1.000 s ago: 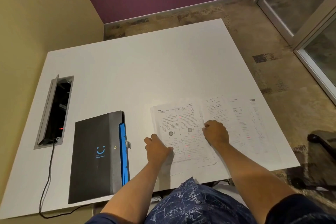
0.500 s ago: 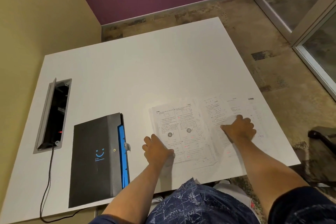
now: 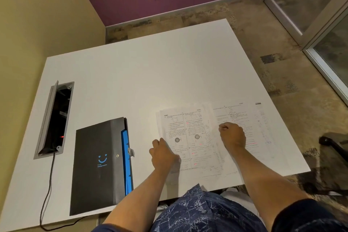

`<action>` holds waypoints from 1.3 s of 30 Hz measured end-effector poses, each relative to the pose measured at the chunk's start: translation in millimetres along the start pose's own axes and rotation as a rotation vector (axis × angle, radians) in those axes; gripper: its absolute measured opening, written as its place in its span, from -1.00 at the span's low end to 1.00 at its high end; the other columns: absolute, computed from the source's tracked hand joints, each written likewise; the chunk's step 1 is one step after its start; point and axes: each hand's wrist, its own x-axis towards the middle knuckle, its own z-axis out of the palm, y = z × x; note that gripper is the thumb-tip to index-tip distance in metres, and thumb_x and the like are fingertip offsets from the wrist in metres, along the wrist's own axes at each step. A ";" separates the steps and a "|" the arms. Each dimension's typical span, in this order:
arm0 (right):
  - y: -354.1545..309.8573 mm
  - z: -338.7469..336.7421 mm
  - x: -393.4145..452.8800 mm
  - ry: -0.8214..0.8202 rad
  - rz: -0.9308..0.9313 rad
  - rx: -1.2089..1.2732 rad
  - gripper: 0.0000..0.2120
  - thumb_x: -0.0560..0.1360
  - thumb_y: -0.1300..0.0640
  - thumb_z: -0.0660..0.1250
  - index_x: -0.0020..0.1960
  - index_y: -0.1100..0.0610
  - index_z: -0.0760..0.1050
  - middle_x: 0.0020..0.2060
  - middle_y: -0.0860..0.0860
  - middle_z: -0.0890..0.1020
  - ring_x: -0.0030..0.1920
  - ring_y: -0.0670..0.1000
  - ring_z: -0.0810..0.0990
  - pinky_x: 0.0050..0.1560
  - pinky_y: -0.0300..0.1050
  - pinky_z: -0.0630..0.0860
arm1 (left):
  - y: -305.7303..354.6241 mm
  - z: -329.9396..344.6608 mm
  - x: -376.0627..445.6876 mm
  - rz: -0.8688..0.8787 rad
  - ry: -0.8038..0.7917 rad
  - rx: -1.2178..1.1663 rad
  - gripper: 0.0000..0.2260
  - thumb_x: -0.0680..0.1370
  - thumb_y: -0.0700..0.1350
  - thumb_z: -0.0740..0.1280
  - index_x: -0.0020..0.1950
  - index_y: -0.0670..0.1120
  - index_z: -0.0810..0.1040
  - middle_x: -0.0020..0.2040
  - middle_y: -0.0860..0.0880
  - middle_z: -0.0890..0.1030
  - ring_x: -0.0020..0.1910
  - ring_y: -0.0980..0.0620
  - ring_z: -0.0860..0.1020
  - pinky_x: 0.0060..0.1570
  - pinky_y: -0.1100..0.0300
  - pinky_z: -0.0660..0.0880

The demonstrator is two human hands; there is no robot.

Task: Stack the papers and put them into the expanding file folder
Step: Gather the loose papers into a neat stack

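Note:
Printed papers lie spread on the white table (image 3: pixel 150 73) near its front edge. A stack of sheets with two grey circles (image 3: pixel 188 137) is on the left, and more sheets (image 3: pixel 254 128) fan out to the right. My left hand (image 3: pixel 162 153) presses on the stack's lower left corner. On the sheets just right of the stack rests my right hand (image 3: pixel 232 135), fingers curled, pinching a sheet's edge. The black expanding file folder (image 3: pixel 98 164), with blue pockets showing along its right side, lies flat to the left of the papers.
An open cable box (image 3: pixel 54 120) is set into the table at the left, with a black cable (image 3: pixel 47 194) running off the front edge. A dark chair part (image 3: pixel 331 145) sits beyond the table's right edge.
My right hand reached out to the right-hand sheets, then came back left toward the stack, dragging paper with it. My left hand stayed on the stack's corner.

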 end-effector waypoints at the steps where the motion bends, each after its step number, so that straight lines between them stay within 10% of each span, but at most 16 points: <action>1: -2.8 1.1 -1.7 -0.019 -0.021 0.009 -0.79 0.56 0.14 0.34 0.07 -0.02 0.73 -0.02 -0.07 0.77 -0.09 0.03 0.68 -0.04 -0.03 0.66 | 0.6 0.2 1.1 0.012 0.006 -0.015 -0.37 0.34 -0.02 0.63 0.29 -0.15 0.43 0.31 -0.11 0.41 0.31 -0.23 0.43 0.07 0.08 0.44; 10: 7.3 -7.8 4.6 -0.138 -0.188 -0.041 -0.64 0.58 0.06 0.41 0.37 -0.06 0.60 0.28 -0.06 0.66 0.23 0.04 0.65 0.25 0.03 0.60 | 6.6 4.9 6.1 0.015 -0.013 -0.085 -0.33 0.36 0.07 0.62 0.32 -0.17 0.41 0.27 -0.11 0.37 0.29 -0.18 0.46 0.14 0.05 0.47; 14: 27.8 -34.8 23.2 0.171 0.010 -0.242 -0.44 0.47 0.03 0.50 0.42 0.12 0.48 0.32 0.16 0.58 0.29 0.24 0.57 0.25 0.15 0.54 | 8.2 6.8 0.1 0.017 -0.018 0.071 -0.17 0.29 0.07 0.66 0.39 -0.15 0.30 0.32 -0.11 0.32 0.35 -0.20 0.37 0.17 -0.07 0.53; 17: 44.3 -55.3 32.6 0.112 0.223 -0.340 -0.24 0.43 -0.18 0.50 0.48 0.15 0.37 0.37 0.23 0.48 0.36 0.28 0.47 0.33 0.21 0.46 | 9.3 4.5 -2.5 0.022 -0.016 0.165 -0.07 0.22 0.08 0.68 0.41 -0.16 0.26 0.33 -0.10 0.32 0.33 -0.18 0.37 0.17 -0.10 0.56; 26: 39.1 -59.4 34.1 0.049 0.156 -0.364 -0.37 0.47 -0.11 0.49 0.41 0.19 0.47 0.27 0.22 0.58 0.27 0.25 0.56 0.26 0.12 0.52 | 17.2 5.3 7.2 0.061 0.009 -0.067 -0.39 0.28 -0.02 0.63 0.19 -0.17 0.42 0.22 -0.11 0.42 0.25 -0.17 0.44 0.01 0.12 0.35; 31: 31.4 -44.4 26.2 -0.012 0.063 -0.215 -0.44 0.49 0.02 0.49 0.44 0.15 0.50 0.27 0.18 0.63 0.25 0.23 0.62 0.23 0.11 0.60 | 8.4 3.4 9.6 0.094 0.070 -0.355 -0.57 0.31 -0.09 0.65 -0.20 -0.09 0.37 -0.25 0.03 0.41 -0.26 0.03 0.36 -0.33 0.38 0.29; 39: 28.7 -25.6 19.7 -0.080 -0.048 -0.010 -0.56 0.46 0.18 0.51 0.31 0.26 0.61 0.20 0.17 0.67 0.21 0.19 0.66 0.23 0.06 0.58 | 5.4 5.7 5.5 0.101 0.110 -0.422 -0.56 0.28 -0.15 0.66 -0.25 -0.10 0.37 -0.25 0.04 0.39 -0.24 0.04 0.36 -0.35 0.36 0.26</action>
